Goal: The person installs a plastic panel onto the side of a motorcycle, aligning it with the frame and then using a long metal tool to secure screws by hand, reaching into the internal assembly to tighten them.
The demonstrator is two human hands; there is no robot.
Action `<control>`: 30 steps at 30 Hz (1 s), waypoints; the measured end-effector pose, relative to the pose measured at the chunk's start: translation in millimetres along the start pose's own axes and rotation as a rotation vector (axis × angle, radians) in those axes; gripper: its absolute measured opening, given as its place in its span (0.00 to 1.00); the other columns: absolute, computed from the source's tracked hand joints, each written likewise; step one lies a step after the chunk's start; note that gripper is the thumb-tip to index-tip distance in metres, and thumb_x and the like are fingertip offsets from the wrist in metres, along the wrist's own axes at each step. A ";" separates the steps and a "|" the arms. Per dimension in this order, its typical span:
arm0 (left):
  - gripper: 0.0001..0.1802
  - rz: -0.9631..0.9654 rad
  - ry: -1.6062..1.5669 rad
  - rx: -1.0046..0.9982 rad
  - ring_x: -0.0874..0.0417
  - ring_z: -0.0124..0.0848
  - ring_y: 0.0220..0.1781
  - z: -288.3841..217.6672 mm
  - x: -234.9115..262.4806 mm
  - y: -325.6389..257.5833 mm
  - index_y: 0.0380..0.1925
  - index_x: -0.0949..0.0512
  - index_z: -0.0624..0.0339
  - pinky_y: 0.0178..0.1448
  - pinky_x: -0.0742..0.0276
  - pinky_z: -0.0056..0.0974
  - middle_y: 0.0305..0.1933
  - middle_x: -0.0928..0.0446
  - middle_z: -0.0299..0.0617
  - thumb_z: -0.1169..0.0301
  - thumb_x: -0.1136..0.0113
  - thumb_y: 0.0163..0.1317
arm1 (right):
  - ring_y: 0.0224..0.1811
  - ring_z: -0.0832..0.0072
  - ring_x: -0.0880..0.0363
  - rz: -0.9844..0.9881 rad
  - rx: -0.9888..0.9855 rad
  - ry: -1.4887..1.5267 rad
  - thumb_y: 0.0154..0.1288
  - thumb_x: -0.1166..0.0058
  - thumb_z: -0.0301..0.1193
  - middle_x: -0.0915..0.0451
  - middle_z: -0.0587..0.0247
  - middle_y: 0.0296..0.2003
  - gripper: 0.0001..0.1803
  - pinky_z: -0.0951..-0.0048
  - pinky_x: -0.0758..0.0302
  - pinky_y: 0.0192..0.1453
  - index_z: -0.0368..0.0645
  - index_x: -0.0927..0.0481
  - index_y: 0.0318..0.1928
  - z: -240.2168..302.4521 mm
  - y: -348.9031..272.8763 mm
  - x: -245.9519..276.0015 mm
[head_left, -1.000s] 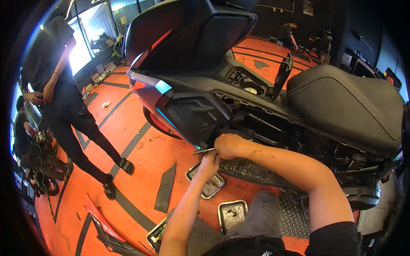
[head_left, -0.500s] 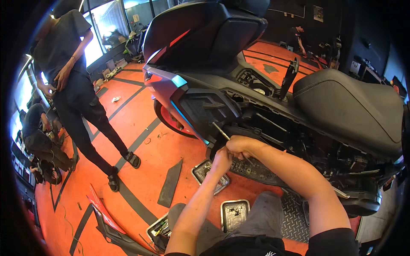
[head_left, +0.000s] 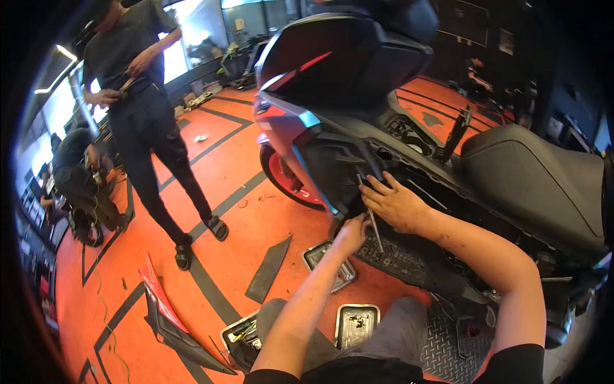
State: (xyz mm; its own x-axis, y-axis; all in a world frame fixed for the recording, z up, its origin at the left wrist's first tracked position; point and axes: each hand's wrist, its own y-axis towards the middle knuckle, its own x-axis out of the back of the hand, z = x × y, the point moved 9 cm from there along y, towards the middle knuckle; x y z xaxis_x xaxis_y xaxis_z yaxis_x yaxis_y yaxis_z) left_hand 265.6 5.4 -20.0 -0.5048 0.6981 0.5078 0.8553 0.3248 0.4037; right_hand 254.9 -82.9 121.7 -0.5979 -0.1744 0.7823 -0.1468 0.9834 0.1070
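A partly stripped scooter (head_left: pixel 320 153) stands in front of me, its side innards bare below the seat. My right hand (head_left: pixel 398 205) has its fingers spread beside the front inner panel (head_left: pixel 339 163). A long thin metal rod (head_left: pixel 376 232) slants downward past its fingertips; whether those fingers press on it I cannot tell. My left hand (head_left: pixel 350 237) is closed, low at the panel's bottom edge, its fingertips close to the rod. What it grips is hidden. Below both hands lies the dark footboard part (head_left: pixel 400 256).
Metal trays (head_left: pixel 340 320) with small parts (head_left: pixel 360 321) and another tray (head_left: pixel 348 272) sit near my knees. A red-black fairing (head_left: pixel 169 313) and a dark flat panel (head_left: pixel 268 269) lie on the orange floor. A person (head_left: pixel 150 115) stands at left; others work farther off.
My right hand has gone from a closed grip to spread fingers and moved up. The rod now slants down between my hands. My view has shifted, so the scene sits farther right.
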 end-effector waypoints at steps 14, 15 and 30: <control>0.17 -0.190 -0.028 0.048 0.20 0.60 0.48 64.5 -14.2 -43.4 0.47 0.25 0.70 0.54 0.23 0.53 0.43 0.21 0.63 0.64 0.43 0.70 | 0.32 0.48 0.15 0.287 -0.310 0.479 0.71 0.50 0.43 0.17 0.45 0.26 0.19 0.50 0.19 0.41 0.38 0.20 0.36 -8.5 17.2 -67.2; 0.17 -0.191 -0.039 0.046 0.20 0.60 0.48 68.8 -20.7 -41.8 0.47 0.25 0.70 0.54 0.23 0.53 0.43 0.21 0.63 0.64 0.43 0.70 | 0.32 0.46 0.16 0.266 -0.406 0.542 0.72 0.51 0.43 0.17 0.43 0.26 0.19 0.50 0.19 0.38 0.37 0.20 0.37 -22.1 12.2 -74.9; 0.18 0.084 0.302 0.145 0.23 0.54 0.54 137.3 -80.2 -53.1 0.49 0.23 0.68 0.62 0.33 0.51 0.51 0.20 0.60 0.70 0.43 0.60 | 0.35 0.40 0.19 0.149 -0.326 0.916 0.73 0.49 0.41 0.19 0.40 0.27 0.16 0.45 0.24 0.40 0.38 0.25 0.42 -56.8 30.0 -90.2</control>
State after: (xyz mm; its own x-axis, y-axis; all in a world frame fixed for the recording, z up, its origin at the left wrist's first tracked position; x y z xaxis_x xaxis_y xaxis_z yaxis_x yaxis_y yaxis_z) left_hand 276.7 19.8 -186.7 -0.4251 0.5129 0.7458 0.8922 0.3765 0.2496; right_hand 349.2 -34.8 89.2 0.2692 -0.0759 0.9601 0.1878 0.9819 0.0250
